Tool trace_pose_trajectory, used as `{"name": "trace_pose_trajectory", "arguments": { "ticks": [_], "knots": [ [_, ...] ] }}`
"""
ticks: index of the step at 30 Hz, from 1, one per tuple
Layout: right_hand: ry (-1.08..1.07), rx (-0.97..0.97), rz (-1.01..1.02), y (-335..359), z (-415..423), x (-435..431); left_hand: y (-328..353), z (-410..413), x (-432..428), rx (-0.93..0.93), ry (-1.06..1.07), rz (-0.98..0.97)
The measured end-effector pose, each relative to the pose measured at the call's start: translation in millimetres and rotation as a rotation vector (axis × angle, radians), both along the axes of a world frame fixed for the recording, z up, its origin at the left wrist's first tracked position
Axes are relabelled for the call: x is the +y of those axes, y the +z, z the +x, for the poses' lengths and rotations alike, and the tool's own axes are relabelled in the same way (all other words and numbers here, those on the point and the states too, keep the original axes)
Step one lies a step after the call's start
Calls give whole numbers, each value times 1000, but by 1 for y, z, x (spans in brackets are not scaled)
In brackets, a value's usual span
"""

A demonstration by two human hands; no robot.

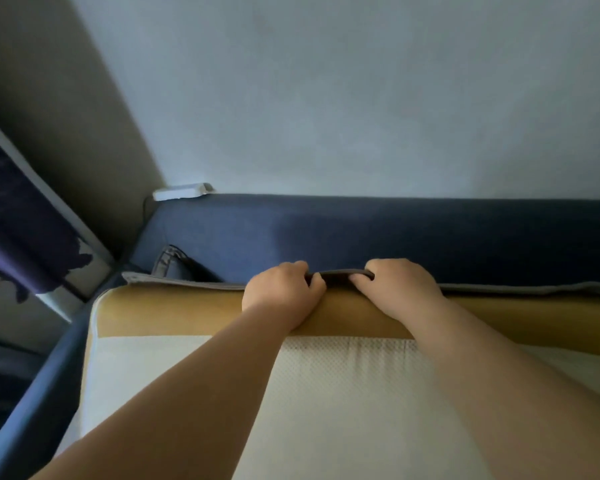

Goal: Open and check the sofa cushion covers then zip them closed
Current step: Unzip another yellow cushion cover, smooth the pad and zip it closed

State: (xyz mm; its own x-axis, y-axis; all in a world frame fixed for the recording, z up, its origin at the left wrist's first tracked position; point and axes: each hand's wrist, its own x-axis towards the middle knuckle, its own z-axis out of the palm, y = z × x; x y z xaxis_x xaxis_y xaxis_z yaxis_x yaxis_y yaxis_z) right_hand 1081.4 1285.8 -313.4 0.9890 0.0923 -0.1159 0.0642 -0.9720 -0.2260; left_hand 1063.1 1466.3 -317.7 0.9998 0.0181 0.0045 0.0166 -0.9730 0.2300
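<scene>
Two forearms reach out from the bottom of the view across the bared cushion filling (326, 403), its white mesh top lying flat under us and a yellow foam band (174, 310) along its far side. At that far side, our left grip (281, 289) and right grip (395, 289) sit close together, each with fingers curled round the dark cover edge (342, 273), which shows as a short strip pulled taut between them. The rest of that cover edge lies as a grey line to either side, just past the foam. We judge the opening step done, since the filling is exposed along the whole visible edge. The checking looks to be under way, and zipping closed is still to come. We cannot tell whether either grip has the zip pull. The opening's long axis runs left to right, parallel to the blue sofa back (413, 233) just beyond it, and it faces that back. A small dark pillow (174, 263) is wedged in the left corner, a white box (182, 192) sits on top of the back, and a pale wall (361, 98) rises behind.
</scene>
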Motion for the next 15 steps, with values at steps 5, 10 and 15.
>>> {"name": "trace_pose_trajectory", "arguments": {
  "ticks": [5, 10, 15],
  "knots": [
    [-24, 46, -71, -43, 42, 8, -58, 40, 6, -95, -74, 82],
    [-11, -115, -281, -107, 73, 17, -122, 98, 9, -103, -133, 106],
    [-121, -17, -171, -194, 92, 31, -208, 120, 21, 2, -205, -7]
  ]
}}
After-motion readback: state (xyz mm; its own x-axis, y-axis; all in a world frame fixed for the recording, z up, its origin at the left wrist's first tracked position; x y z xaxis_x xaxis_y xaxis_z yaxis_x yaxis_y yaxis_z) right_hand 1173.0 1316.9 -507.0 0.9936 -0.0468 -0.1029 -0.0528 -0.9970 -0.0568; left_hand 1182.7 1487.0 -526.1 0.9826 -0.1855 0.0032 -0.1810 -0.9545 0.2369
